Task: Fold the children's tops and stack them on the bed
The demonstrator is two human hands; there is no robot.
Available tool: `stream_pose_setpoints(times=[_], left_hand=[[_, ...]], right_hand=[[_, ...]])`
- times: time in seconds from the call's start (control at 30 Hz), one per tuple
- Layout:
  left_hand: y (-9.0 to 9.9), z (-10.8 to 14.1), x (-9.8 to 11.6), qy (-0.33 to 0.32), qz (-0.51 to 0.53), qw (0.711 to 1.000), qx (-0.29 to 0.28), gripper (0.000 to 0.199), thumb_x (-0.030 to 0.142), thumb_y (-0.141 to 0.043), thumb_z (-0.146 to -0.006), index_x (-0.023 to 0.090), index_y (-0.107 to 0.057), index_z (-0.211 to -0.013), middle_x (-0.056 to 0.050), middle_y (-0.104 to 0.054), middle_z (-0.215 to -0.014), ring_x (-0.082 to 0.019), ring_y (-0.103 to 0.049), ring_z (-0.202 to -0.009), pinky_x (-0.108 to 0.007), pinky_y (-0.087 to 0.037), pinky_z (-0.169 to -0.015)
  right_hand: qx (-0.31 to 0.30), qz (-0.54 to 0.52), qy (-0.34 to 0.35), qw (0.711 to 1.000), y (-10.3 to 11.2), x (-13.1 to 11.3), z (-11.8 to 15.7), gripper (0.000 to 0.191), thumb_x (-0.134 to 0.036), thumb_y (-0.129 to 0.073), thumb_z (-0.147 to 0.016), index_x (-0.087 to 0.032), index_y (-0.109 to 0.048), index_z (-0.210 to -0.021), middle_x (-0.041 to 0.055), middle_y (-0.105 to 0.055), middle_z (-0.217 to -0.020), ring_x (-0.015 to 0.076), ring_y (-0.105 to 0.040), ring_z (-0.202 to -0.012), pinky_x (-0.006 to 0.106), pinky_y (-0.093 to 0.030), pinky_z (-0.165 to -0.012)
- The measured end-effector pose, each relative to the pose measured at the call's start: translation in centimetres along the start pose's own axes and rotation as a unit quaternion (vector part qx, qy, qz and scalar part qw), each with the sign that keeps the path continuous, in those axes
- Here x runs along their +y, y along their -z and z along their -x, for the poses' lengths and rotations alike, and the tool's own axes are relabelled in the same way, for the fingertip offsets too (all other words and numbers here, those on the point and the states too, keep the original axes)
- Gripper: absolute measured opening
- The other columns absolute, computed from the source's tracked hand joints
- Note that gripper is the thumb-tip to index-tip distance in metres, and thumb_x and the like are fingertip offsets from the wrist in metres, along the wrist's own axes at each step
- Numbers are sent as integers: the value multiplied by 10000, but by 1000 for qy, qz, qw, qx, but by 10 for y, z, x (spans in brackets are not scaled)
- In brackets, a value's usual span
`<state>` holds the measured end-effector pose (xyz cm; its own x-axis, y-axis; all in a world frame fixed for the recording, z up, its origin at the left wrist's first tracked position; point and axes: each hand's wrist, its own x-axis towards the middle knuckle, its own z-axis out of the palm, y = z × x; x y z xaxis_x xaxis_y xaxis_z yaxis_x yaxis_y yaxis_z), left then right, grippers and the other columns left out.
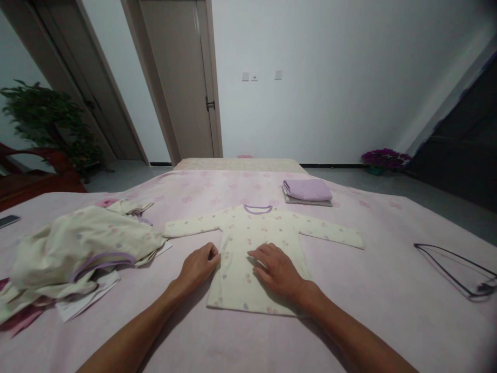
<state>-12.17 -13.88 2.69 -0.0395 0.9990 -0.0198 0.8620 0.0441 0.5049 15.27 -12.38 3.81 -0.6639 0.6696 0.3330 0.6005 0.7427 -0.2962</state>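
On the pink flowered cover [380,290] we saw a dark phone [8,221] at the left edge and a thin black frame [471,296] at the right. Beyond it we had a leafy plant [48,119] near a reddish wooden chair [42,178], a closed door [174,67] with a dark handle [210,104], white wall plates [245,76], and purple flowers [385,157] by the far wall [349,77].

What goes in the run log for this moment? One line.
left hand: at shirt side edge; right hand: on shirt front; shirt: flat, sleeves spread; clothes pile: left; folded stack: beyond shirt, right
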Motion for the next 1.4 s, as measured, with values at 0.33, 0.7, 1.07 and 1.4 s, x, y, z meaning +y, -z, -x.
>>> stream_pose_setpoints(times=[0.33, 0.7, 1.07, 1.4], left_hand=[[15, 2, 11, -40, -79, 996, 20, 144, 270, -525, -884, 236, -586, -1010, -16, -704, -901, -201, -650, -831, -288, -423, -692], [-39, -69, 28, -183, -198, 962, 40, 578, 436, -425, -1008, 113, -403, -1486, -201, -365, -1571, -341, -312, -1467, -509, -269, -1178], [-44, -35, 32, -324, -208, 922, -24, 620, 525, -385, -1013, 219, -324, -1550, -153, -283, -1618, -311, -248, -1497, -497, -232, -1193], [-16, 24, 5, -419, -158, 890, -79, 692, 583, -435, -981, 269, -241, -1567, -154, -229, -1634, -361, -194, -1497, -561, -199, -1179]], right_hand=[[-47, -61, 71, 994, -8, -7, 1, 252, -20, -523, -674, -192, -674, -780, 29, -618, -787, 182, -526, -790, 327, -407, -772], [-127, -16, 48, 991, -3, 4, 15, 510, -402, -490, -988, -249, -461, -1474, 107, -329, -1604, 271, -265, -1486, 520, -187, -1211], [-110, 41, -49, 992, 11, 39, 41, 588, -444, -421, -1017, -203, -344, -1548, 129, -259, -1624, 285, -204, -1508, 543, -167, -1226], [-89, -52, 73, 992, 46, 28, 99, 583, -515, -574, -937, -223, -500, -1436, 137, -504, -1475, 276, -441, -1367, 484, -340, -1133]])
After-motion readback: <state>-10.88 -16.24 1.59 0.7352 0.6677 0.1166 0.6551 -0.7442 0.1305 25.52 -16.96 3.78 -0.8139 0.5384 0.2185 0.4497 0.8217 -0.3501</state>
